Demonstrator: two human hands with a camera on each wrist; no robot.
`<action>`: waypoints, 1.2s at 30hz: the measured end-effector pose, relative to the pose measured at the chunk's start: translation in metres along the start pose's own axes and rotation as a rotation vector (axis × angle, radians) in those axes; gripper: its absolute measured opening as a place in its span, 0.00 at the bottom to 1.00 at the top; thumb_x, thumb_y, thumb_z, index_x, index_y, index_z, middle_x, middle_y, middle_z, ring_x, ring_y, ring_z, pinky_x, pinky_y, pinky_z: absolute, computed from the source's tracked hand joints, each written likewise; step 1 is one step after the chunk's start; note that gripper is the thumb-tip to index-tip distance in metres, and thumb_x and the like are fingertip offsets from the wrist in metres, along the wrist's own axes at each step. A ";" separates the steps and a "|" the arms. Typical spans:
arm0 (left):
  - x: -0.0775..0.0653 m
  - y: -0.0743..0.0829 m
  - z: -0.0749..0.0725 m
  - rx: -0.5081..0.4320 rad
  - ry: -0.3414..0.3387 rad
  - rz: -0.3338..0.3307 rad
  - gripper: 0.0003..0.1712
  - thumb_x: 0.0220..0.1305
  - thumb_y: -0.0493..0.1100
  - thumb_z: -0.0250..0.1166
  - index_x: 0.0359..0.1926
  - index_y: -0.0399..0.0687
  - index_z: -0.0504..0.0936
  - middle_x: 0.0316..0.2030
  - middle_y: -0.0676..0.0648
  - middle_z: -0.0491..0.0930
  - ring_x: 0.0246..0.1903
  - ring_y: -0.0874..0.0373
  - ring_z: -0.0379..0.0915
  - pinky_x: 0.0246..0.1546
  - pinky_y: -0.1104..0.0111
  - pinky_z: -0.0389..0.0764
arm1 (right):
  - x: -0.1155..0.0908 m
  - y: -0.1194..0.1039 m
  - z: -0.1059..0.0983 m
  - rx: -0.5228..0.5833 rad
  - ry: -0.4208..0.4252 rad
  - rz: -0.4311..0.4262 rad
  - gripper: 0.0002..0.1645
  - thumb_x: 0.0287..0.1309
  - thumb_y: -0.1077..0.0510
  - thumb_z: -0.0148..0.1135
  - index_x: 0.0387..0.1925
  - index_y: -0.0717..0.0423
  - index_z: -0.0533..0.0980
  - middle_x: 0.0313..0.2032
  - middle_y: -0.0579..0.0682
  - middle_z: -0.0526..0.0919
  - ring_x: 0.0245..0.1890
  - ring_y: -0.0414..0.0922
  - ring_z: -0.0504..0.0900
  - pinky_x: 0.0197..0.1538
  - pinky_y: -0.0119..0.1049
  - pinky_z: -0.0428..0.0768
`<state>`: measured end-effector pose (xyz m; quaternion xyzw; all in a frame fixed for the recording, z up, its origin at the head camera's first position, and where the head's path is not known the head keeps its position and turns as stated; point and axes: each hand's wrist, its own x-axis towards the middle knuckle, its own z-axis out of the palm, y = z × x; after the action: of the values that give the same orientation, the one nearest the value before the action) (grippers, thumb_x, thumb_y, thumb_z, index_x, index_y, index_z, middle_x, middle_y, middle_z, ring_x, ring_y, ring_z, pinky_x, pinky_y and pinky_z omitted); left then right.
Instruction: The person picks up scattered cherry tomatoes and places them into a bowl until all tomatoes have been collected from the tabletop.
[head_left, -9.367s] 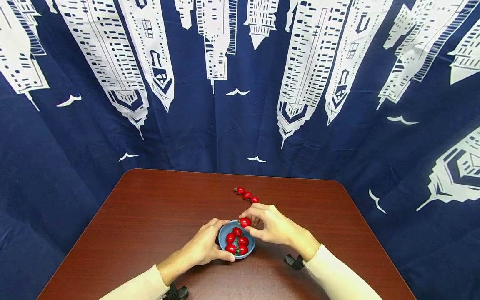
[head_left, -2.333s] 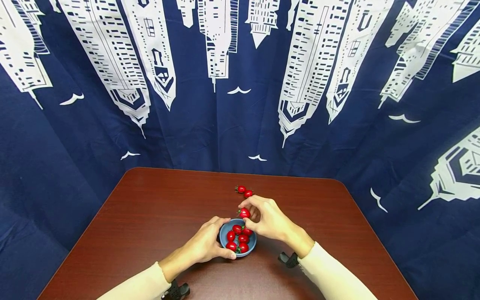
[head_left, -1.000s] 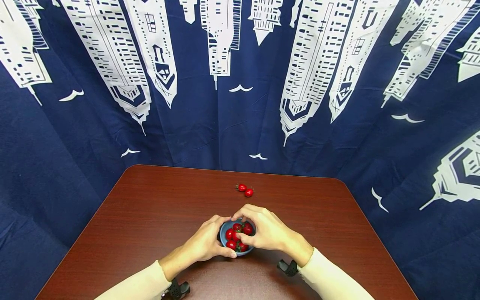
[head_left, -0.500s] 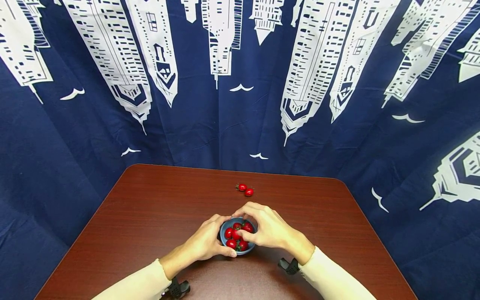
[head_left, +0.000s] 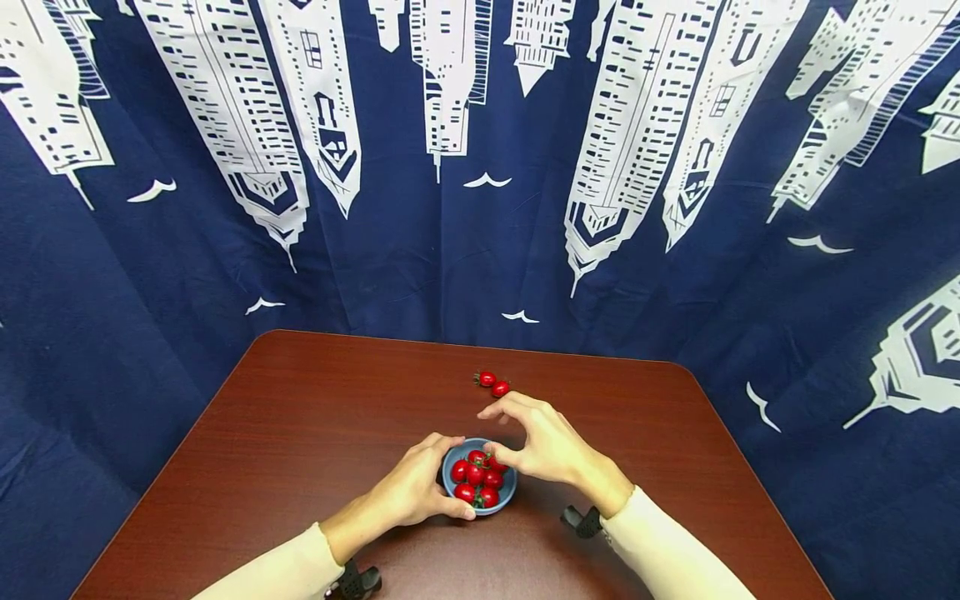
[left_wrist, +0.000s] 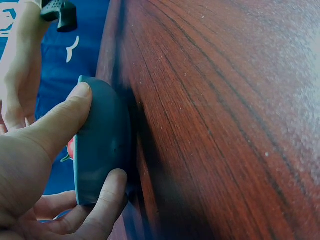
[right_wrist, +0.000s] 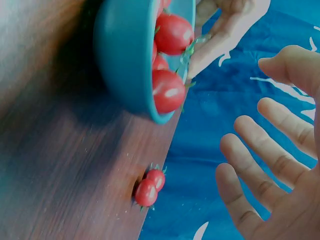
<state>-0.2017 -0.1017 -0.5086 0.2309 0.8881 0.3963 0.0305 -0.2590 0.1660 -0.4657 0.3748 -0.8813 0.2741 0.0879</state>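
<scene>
A small blue bowl (head_left: 509, 490) stands on the table and holds several red cherry tomatoes (head_left: 476, 474) with green stems. My left hand (head_left: 408, 485) grips its left side, the thumb at the near rim and the fingers round the outer wall, as the left wrist view shows on the bowl (left_wrist: 105, 140). Above the bowl's far right side hovers my right hand (head_left: 551, 442), holding nothing; its fingers (right_wrist: 267, 150) are spread apart in the right wrist view. Two more cherry tomatoes (head_left: 500, 388) lie side by side on the table beyond it.
The brown wooden table (head_left: 337, 400) has rounded far corners. Behind it hangs a dark blue cloth (head_left: 390, 250) printed with white buildings and birds. A black wrist device (head_left: 581, 522) sits under the right forearm, and another (head_left: 356, 581) under the left.
My right hand has put one more cherry tomato into the bowl, let go and lifted away toward the far side. Three tomatoes on the table have become two. My left hand keeps its grip.
</scene>
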 end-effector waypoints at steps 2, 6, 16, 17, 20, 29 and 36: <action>0.000 0.000 0.000 0.001 0.003 0.005 0.62 0.49 0.52 0.98 0.78 0.29 0.78 0.67 0.36 0.85 0.68 0.39 0.83 0.73 0.39 0.84 | 0.002 0.005 0.001 -0.004 0.009 0.004 0.25 0.65 0.52 0.85 0.62 0.41 0.89 0.58 0.43 0.93 0.53 0.49 0.93 0.58 0.52 0.94; 0.000 -0.001 0.002 0.007 0.003 0.009 0.62 0.49 0.52 0.98 0.78 0.29 0.78 0.67 0.36 0.85 0.67 0.40 0.84 0.73 0.40 0.85 | 0.007 0.014 0.001 -0.013 0.026 0.019 0.25 0.65 0.52 0.85 0.62 0.42 0.89 0.56 0.43 0.93 0.52 0.47 0.92 0.57 0.48 0.94; -0.001 0.000 0.001 0.000 0.009 0.005 0.62 0.48 0.52 0.98 0.78 0.30 0.78 0.68 0.37 0.85 0.68 0.40 0.83 0.74 0.40 0.84 | 0.020 0.039 0.003 -0.005 0.049 0.088 0.25 0.65 0.50 0.86 0.62 0.42 0.89 0.54 0.42 0.91 0.52 0.55 0.92 0.55 0.55 0.92; -0.001 0.000 0.000 -0.002 0.009 0.003 0.62 0.48 0.52 0.98 0.78 0.30 0.78 0.68 0.37 0.85 0.68 0.40 0.83 0.74 0.40 0.84 | 0.021 0.043 0.004 -0.003 0.050 0.093 0.26 0.65 0.50 0.86 0.62 0.44 0.89 0.54 0.44 0.91 0.53 0.55 0.92 0.55 0.55 0.92; 0.000 0.000 0.001 0.001 0.011 -0.002 0.63 0.47 0.52 0.98 0.78 0.31 0.78 0.68 0.38 0.85 0.69 0.40 0.83 0.74 0.41 0.84 | 0.024 0.052 0.006 0.011 0.057 0.108 0.26 0.65 0.50 0.86 0.62 0.47 0.89 0.56 0.48 0.92 0.53 0.57 0.92 0.57 0.56 0.92; 0.001 -0.002 0.002 0.010 0.016 -0.001 0.63 0.47 0.52 0.99 0.78 0.32 0.79 0.67 0.40 0.85 0.69 0.41 0.82 0.75 0.41 0.83 | 0.035 0.076 0.013 0.073 0.060 0.154 0.29 0.64 0.53 0.87 0.63 0.57 0.88 0.59 0.62 0.90 0.58 0.62 0.93 0.65 0.61 0.91; 0.001 -0.002 0.002 0.013 0.010 0.006 0.64 0.47 0.53 0.99 0.79 0.31 0.78 0.68 0.39 0.85 0.69 0.40 0.82 0.74 0.41 0.83 | 0.040 0.091 0.021 0.058 0.077 0.188 0.33 0.61 0.51 0.89 0.64 0.56 0.89 0.59 0.56 0.89 0.59 0.59 0.91 0.61 0.57 0.91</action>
<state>-0.2026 -0.1014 -0.5112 0.2316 0.8901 0.3919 0.0233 -0.3504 0.1813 -0.5067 0.2821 -0.9003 0.3205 0.0847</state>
